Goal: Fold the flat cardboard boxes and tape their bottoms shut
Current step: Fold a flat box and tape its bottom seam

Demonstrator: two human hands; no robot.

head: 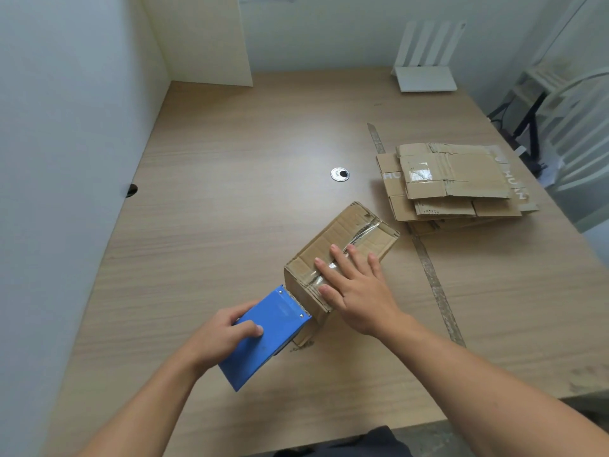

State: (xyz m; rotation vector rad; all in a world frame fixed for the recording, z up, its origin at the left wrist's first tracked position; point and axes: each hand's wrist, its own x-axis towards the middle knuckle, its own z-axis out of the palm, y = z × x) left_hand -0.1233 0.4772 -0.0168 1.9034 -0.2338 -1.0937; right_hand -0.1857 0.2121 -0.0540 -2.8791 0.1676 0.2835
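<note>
Cardboard box (329,239) lies bottom-up on the table (230,192), clear tape along its seam. Right hand (357,291) presses flat on that seam, fingers straight. Left hand (220,334) is curled round the blue tape dispenser (267,338), whose toothed edge meets the box's near end. The box looks light, hollow and easily dented, so steady it near the corners. Flat boxes (461,173) are stacked nearby.
</note>
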